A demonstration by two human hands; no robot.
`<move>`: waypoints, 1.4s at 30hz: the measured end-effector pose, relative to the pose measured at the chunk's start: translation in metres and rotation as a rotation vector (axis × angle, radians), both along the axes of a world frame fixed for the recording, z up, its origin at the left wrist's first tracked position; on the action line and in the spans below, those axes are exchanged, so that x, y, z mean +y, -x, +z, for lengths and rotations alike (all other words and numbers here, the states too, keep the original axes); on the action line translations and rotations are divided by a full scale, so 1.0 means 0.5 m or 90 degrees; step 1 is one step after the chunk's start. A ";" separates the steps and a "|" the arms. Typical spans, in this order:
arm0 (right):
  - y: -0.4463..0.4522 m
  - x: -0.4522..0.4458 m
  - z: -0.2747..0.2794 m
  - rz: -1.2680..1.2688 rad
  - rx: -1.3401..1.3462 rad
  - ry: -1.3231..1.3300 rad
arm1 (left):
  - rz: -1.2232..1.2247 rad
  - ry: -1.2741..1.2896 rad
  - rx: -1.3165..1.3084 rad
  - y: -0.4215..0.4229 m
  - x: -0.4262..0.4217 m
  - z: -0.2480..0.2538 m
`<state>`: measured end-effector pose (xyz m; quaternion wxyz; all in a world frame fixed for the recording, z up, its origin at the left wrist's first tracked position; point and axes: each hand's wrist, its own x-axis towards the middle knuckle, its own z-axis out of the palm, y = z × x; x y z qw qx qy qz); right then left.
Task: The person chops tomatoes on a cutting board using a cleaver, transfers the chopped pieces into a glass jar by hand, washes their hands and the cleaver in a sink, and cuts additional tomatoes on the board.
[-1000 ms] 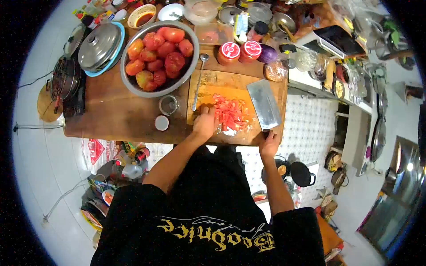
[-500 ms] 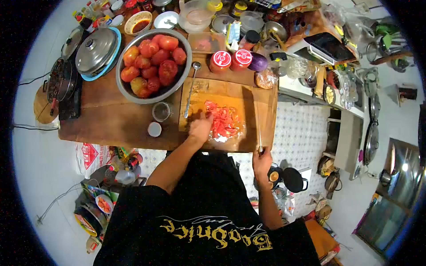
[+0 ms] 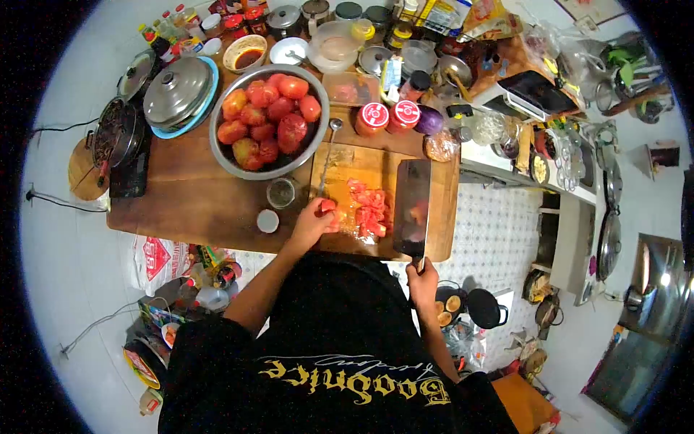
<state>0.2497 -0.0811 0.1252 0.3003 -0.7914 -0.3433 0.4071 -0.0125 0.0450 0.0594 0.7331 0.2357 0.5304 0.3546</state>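
My left hand (image 3: 312, 223) is closed on a red tomato piece (image 3: 329, 206) over the left part of the cutting board (image 3: 444, 210). Chopped tomato (image 3: 369, 206) lies in a wet heap to its right. In my right hand (image 3: 422, 281) is the handle of a cleaver (image 3: 413, 202), whose broad blade lies over the board's right side, beside the heap. A long metal spoon (image 3: 329, 155) rests along the board's left edge, partly behind my left hand.
Behind the board's left side, a metal basin (image 3: 215, 137) holds several whole tomatoes. A glass jar (image 3: 281, 193) and a white lid (image 3: 267, 221) sit left of my left hand. Two red-lidded jars (image 3: 374, 118) and an eggplant (image 3: 429, 120) are behind the board.
My left hand has moved away from the heap toward the left and has taken hold of a tomato piece. The cleaver has turned from edge-on to show its broad face.
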 end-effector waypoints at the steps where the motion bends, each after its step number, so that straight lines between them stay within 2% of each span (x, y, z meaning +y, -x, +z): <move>1: 0.008 0.012 0.004 0.003 0.002 -0.002 | -0.009 -0.074 0.054 0.012 -0.004 0.044; 3: 0.023 0.024 0.010 0.037 0.084 -0.011 | 0.028 -0.193 0.134 0.037 -0.009 0.103; 4: 0.036 0.034 0.010 0.039 0.085 -0.012 | 0.029 -0.194 0.136 0.055 -0.004 0.139; 6: 0.066 0.058 0.007 0.088 0.149 -0.092 | 0.044 -0.253 0.502 0.096 0.010 0.195; 8: 0.087 0.069 0.005 0.098 0.149 -0.058 | 0.052 -0.224 0.476 0.143 0.020 0.133; 11: 0.113 0.080 -0.001 0.121 0.132 -0.036 | 0.019 -0.350 0.605 0.169 0.029 0.104; 14: 0.134 0.085 -0.004 0.145 0.114 -0.013 | 0.011 -0.400 0.620 0.186 0.022 0.097; 18: 0.148 0.083 -0.008 0.116 0.126 -0.044 | -0.010 -0.342 0.623 0.210 0.008 0.075; 20: 0.135 0.075 -0.002 0.056 0.151 -0.024 | -0.014 -0.456 0.729 0.192 0.005 0.086; 21: 0.112 0.058 -0.037 0.065 0.102 -0.031 | -0.019 -0.459 0.724 0.171 0.003 0.081; 23: 0.091 0.051 -0.019 0.028 0.116 0.007 | -0.162 -0.473 0.589 0.107 -0.003 0.056; 24: 0.079 0.046 -0.012 -0.004 0.134 0.044 | -0.274 -0.439 0.619 0.076 0.002 0.046; 27: 0.030 0.018 -0.032 -0.061 0.136 0.057 | -0.369 -0.398 0.595 -0.013 0.021 0.005; 30: -0.011 -0.013 -0.046 -0.118 0.149 0.078 | -0.455 -0.393 0.614 -0.079 0.055 -0.009; 32: -0.037 -0.028 -0.061 -0.149 0.158 0.081 | -0.502 -0.504 0.721 -0.108 0.076 -0.007; 34: -0.058 -0.042 -0.078 -0.151 0.172 0.067 | -0.535 -0.465 0.724 -0.127 0.095 -0.031; 36: -0.069 -0.051 -0.093 -0.157 0.163 0.059 | -0.645 -0.500 0.778 -0.134 0.109 -0.033; 38: -0.082 -0.054 -0.108 -0.175 0.182 0.058 | -0.651 -0.531 0.815 -0.138 0.109 -0.050; 40: -0.089 -0.057 -0.114 -0.134 0.144 0.036 | -0.582 -0.665 0.780 -0.136 0.110 -0.054; 42: -0.096 -0.059 -0.119 -0.157 0.180 0.037 | -0.593 -0.619 0.741 -0.136 0.114 -0.065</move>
